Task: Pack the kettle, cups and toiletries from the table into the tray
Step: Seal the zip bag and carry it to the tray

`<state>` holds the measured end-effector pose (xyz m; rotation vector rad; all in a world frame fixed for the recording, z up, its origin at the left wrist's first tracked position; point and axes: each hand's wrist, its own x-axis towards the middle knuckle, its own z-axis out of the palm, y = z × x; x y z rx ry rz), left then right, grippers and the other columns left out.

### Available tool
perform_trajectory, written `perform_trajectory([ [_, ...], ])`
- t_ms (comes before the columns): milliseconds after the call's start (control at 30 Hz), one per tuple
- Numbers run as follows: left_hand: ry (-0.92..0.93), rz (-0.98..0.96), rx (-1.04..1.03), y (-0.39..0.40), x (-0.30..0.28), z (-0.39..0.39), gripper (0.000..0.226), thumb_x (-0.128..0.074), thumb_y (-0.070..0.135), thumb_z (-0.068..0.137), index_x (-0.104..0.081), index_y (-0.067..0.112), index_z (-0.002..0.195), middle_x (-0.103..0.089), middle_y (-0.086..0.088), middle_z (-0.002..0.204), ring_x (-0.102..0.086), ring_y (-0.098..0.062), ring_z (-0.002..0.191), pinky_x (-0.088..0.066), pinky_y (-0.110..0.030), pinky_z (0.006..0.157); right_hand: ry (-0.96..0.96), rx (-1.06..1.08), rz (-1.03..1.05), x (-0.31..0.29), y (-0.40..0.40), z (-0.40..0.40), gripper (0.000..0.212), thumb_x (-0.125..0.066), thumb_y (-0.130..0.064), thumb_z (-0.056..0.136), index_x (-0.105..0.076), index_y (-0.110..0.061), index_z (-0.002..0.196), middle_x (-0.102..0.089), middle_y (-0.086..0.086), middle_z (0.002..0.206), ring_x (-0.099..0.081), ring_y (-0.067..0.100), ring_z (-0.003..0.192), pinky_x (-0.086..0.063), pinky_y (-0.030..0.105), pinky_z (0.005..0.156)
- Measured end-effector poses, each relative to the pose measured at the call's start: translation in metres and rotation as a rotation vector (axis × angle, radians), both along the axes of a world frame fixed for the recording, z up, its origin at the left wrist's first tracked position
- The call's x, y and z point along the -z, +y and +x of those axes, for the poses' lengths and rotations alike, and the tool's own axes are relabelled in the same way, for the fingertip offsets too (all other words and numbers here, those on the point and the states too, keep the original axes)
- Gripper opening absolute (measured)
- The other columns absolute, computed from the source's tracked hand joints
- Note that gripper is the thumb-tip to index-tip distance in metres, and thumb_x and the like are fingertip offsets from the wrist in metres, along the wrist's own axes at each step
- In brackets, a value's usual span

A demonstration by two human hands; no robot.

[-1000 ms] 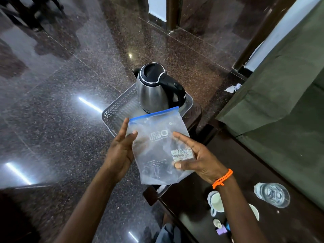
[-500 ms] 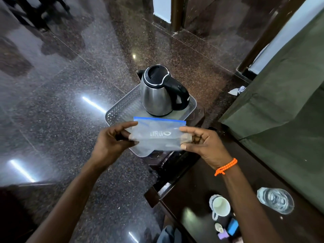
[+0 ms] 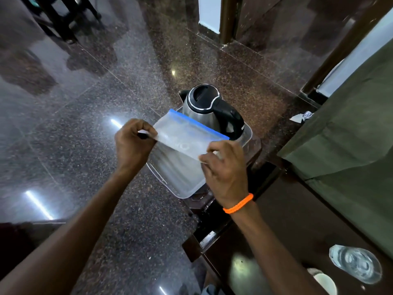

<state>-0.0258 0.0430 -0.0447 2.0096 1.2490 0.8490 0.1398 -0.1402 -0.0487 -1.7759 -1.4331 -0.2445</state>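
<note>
A steel kettle (image 3: 204,109) with a black lid and handle stands in the pale perforated tray (image 3: 247,135), which rests on a small dark stool. Over the tray's near half I hold a clear zip bag (image 3: 180,143) with a blue strip along its far edge. My left hand (image 3: 133,143) pinches its left end. My right hand (image 3: 225,173), with an orange band at the wrist, pinches its right end. The bag lies nearly flat and hides most of the tray's floor. At the bottom right, a white cup (image 3: 325,282) is partly visible on the dark table (image 3: 276,231).
A clear glass (image 3: 355,266) stands on the table at the lower right. A green cloth (image 3: 350,145) hangs over furniture on the right. The polished stone floor (image 3: 74,124) spreads to the left and beyond. Dark chair legs (image 3: 61,20) stand at the top left.
The bag went from hanging upright in front of me to lying nearly flat over the tray, stretched between both hands. The view tilted, so the small items beside the cup left the frame.
</note>
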Motion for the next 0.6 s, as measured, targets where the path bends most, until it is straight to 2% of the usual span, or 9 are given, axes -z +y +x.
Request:
perform_trajectory([
  [67, 0.217, 0.033, 0.11, 0.025, 0.013, -0.008, 0.027, -0.074, -0.009, 0.071, -0.078, 0.014, 0.083, -0.066, -0.007, 0.099, -0.067, -0.025, 0.092, -0.057, -0.033, 0.081, -0.108, -0.074, -0.176, 0.014, 0.018, -0.021, 0.011, -0.064, -0.004, 0.079, -0.067, -0.015, 0.078, -0.064, 0.006, 0.088, -0.06, 0.033, 0.085, -0.046, 0.042, 0.072],
  [133, 0.527, 0.019, 0.197, 0.036, 0.027, -0.024, 0.035, -0.071, -0.011, 0.071, -0.082, 0.016, 0.091, -0.067, -0.013, 0.113, -0.062, -0.033, 0.109, -0.051, -0.039, 0.096, -0.109, -0.209, -0.539, 0.037, 0.031, -0.04, 0.015, -0.057, -0.01, 0.085, -0.07, -0.015, 0.086, -0.065, 0.009, 0.09, -0.061, 0.034, 0.093, -0.044, 0.044, 0.078],
  [167, 0.601, 0.014, 0.216, 0.035, 0.033, -0.031, 0.039, -0.068, -0.012, 0.07, -0.082, 0.018, 0.092, -0.068, -0.014, 0.115, -0.06, -0.035, 0.112, -0.049, -0.04, 0.098, -0.105, -0.264, -0.733, 0.048, 0.035, -0.047, 0.021, -0.053, -0.009, 0.089, -0.071, -0.015, 0.097, -0.066, 0.01, 0.098, -0.058, 0.035, 0.102, -0.043, 0.045, 0.086],
  [233, 0.599, 0.034, 0.231, 0.029, 0.044, -0.039, 0.04, -0.065, -0.011, 0.069, -0.081, 0.019, 0.089, -0.07, -0.011, 0.11, -0.061, -0.035, 0.109, -0.051, -0.043, 0.094, -0.085, -0.3, -1.002, 0.068, 0.042, -0.058, 0.033, -0.046, -0.004, 0.093, -0.07, -0.015, 0.112, -0.066, 0.012, 0.114, -0.054, 0.036, 0.116, -0.039, 0.046, 0.098],
  [333, 0.599, 0.04, 0.334, 0.018, 0.057, -0.028, 0.032, -0.066, -0.004, 0.073, -0.08, 0.02, 0.089, -0.071, -0.01, 0.105, -0.065, -0.034, 0.103, -0.056, -0.045, 0.086, -0.007, -0.237, -1.023, 0.078, 0.053, -0.06, 0.032, -0.05, -0.007, 0.092, -0.071, -0.018, 0.114, -0.066, 0.012, 0.116, -0.054, 0.037, 0.119, -0.04, 0.048, 0.101],
  [400, 0.739, 0.001, 0.443, 0.01, 0.067, -0.015, 0.028, -0.069, 0.008, 0.08, -0.078, 0.022, 0.102, -0.07, -0.011, 0.112, -0.065, -0.033, 0.109, -0.057, -0.042, 0.085, 0.029, -0.207, -0.994, 0.081, 0.059, -0.057, 0.031, -0.054, -0.012, 0.092, -0.07, -0.02, 0.117, -0.064, 0.012, 0.116, -0.055, 0.037, 0.117, -0.044, 0.048, 0.098],
  [467, 0.928, -0.056, 0.515, 0.005, 0.075, -0.003, 0.034, -0.07, 0.022, 0.085, -0.073, 0.025, 0.118, -0.066, -0.01, 0.124, -0.062, -0.032, 0.119, -0.055, -0.043, 0.091, 0.006, -0.231, -1.032, 0.084, 0.06, -0.053, 0.032, -0.052, -0.015, 0.096, -0.068, -0.02, 0.122, -0.06, 0.012, 0.121, -0.053, 0.037, 0.119, -0.045, 0.049, 0.097],
  [533, 1.02, -0.098, 0.499, 0.004, 0.081, 0.007, 0.038, -0.07, 0.028, 0.085, -0.07, 0.024, 0.123, -0.064, -0.012, 0.129, -0.061, -0.033, 0.122, -0.054, -0.042, 0.096, -0.011, -0.255, -1.04, 0.086, 0.059, -0.05, 0.031, -0.049, -0.016, 0.098, -0.068, -0.019, 0.122, -0.058, 0.012, 0.123, -0.052, 0.037, 0.121, -0.046, 0.05, 0.096],
  [600, 0.988, -0.084, 0.43, -0.003, 0.083, 0.018, 0.035, -0.072, 0.026, 0.084, -0.073, 0.021, 0.119, -0.067, -0.015, 0.124, -0.064, -0.035, 0.117, -0.053, -0.041, 0.094, 0.043, -0.23, -0.931, 0.084, 0.049, -0.046, 0.029, -0.051, -0.016, 0.096, -0.068, -0.018, 0.12, -0.061, 0.011, 0.117, -0.054, 0.036, 0.116, -0.047, 0.048, 0.094],
])
